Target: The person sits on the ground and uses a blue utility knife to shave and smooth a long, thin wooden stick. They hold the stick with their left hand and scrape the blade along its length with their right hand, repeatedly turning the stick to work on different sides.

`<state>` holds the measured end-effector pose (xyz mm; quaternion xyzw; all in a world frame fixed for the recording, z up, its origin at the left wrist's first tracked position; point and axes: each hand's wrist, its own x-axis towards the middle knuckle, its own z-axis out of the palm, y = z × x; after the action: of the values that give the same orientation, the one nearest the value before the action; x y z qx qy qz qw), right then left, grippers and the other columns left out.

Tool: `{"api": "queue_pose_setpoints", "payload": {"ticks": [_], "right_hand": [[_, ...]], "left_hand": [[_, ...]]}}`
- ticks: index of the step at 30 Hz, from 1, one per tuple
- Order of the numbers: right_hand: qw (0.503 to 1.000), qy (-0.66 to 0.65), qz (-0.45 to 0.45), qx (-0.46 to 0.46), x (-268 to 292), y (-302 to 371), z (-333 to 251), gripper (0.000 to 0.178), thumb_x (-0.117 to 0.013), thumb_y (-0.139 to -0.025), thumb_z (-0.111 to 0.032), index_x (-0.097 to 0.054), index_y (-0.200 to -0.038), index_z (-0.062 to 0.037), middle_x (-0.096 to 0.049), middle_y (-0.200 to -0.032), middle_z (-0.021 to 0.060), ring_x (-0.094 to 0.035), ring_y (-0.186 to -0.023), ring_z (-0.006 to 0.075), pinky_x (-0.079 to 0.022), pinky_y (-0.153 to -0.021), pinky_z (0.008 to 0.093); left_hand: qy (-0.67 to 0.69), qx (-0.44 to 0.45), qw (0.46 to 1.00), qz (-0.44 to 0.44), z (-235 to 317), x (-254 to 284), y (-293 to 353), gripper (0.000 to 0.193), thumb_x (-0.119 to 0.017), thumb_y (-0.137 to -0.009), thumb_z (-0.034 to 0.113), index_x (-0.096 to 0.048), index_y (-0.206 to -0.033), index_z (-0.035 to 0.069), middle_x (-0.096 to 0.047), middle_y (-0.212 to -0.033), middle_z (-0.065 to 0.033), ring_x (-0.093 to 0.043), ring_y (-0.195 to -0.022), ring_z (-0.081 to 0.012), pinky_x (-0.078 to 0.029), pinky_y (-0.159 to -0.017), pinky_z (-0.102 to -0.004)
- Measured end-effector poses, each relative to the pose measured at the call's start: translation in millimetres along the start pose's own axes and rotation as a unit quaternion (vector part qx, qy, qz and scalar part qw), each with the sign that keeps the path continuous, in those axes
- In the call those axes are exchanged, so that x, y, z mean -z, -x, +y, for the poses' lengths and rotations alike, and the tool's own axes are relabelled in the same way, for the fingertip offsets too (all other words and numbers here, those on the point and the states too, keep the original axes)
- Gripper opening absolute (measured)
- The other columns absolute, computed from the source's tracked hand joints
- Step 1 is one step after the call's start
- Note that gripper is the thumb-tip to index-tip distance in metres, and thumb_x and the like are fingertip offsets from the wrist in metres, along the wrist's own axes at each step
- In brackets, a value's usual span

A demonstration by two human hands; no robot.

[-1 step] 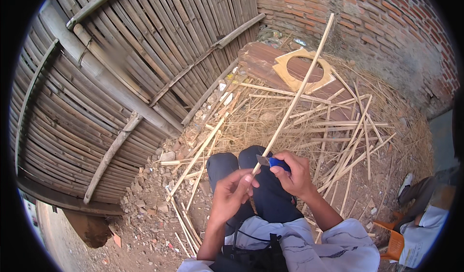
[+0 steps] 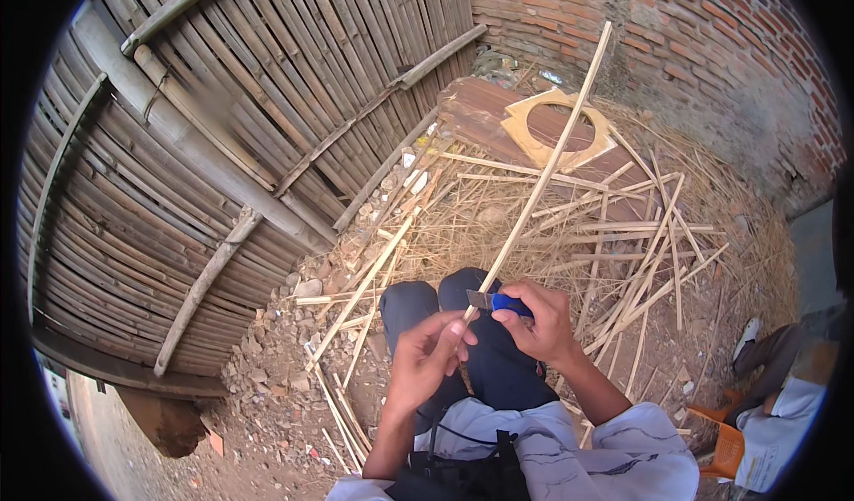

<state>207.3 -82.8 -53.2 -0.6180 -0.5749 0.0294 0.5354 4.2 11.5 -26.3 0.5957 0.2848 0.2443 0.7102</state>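
My left hand (image 2: 429, 354) pinches the near end of a long pale bamboo strip (image 2: 544, 179), which slants up and away to the right over my knees. In my right hand (image 2: 544, 327) is a knife with a blue handle (image 2: 512, 304). Its short, wide grey blade (image 2: 480, 299) lies across the strip, just beyond my left fingertips. The fingers of my right hand wrap round the handle and hide part of it.
Loose bamboo strips (image 2: 645, 274) and fine shavings (image 2: 476, 221) litter the ground ahead. A yellowish board with a round hole (image 2: 583, 156) lies on a brown panel (image 2: 471, 114). A bamboo wall (image 2: 329, 74) stands left, a brick wall (image 2: 712, 47) behind. Another person (image 2: 765, 403) sits at right.
The knife has shifted slightly left and down along the strip, toward my left hand. The strip's far end has moved a little to the left. My left hand stays in place.
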Motion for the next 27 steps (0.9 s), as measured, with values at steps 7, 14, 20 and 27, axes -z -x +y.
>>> {"api": "queue_pose_setpoints", "payload": {"ticks": [7, 14, 20, 27], "right_hand": [[0.994, 0.051, 0.036, 0.086, -4.3, 0.4, -1.4, 0.032, -0.087, -0.091, -0.035, -0.077, -0.100, -0.0059, -0.070, -0.078, 0.0068, -0.068, -0.060, 0.0231, -0.051, -0.053, 0.0346], [0.993, 0.069, 0.018, 0.097, -4.8, 2.2, -8.0, 0.031, -0.085, -0.091, -0.034, -0.078, -0.103, -0.0071, -0.067, -0.076, 0.0055, -0.066, -0.058, 0.0230, -0.049, -0.051, 0.0354], [0.993, 0.060, 0.019, 0.104, -14.4, 12.1, -1.5, 0.032, -0.085, -0.091, -0.033, -0.077, -0.106, -0.0065, -0.068, -0.078, 0.0055, -0.066, -0.057, 0.0237, -0.049, -0.050, 0.0357], [0.991, 0.072, 0.029, 0.107, -11.5, 7.0, -5.1, 0.030, -0.086, -0.090, -0.031, -0.078, -0.105, -0.0071, -0.068, -0.077, 0.0053, -0.066, -0.056, 0.0239, -0.049, -0.049, 0.0358]], "left_hand": [[0.029, 0.009, 0.998, 0.048, -2.6, -8.1, -1.7, 0.029, -0.073, -0.106, 0.014, -0.075, -0.129, -0.003, -0.078, -0.097, -0.0095, -0.069, -0.074, -0.0090, -0.043, -0.050, -0.0210], [0.067, 0.008, 0.995, 0.078, 0.3, -13.0, -3.7, 0.037, -0.084, -0.096, 0.008, -0.075, -0.131, -0.001, -0.077, -0.086, -0.0059, -0.060, -0.063, -0.0020, -0.038, -0.046, -0.0199], [0.019, -0.031, 0.997, 0.065, -2.3, -9.6, -8.3, 0.037, -0.084, -0.092, 0.000, -0.071, -0.127, -0.007, -0.078, -0.083, -0.0113, -0.060, -0.054, -0.0040, -0.038, -0.043, -0.0184], [0.035, -0.019, 0.997, 0.069, 1.5, -11.8, -6.0, 0.027, -0.085, -0.094, 0.001, -0.074, -0.118, -0.003, -0.079, -0.089, -0.0072, -0.068, -0.071, -0.0064, -0.043, -0.051, -0.0202]]}}
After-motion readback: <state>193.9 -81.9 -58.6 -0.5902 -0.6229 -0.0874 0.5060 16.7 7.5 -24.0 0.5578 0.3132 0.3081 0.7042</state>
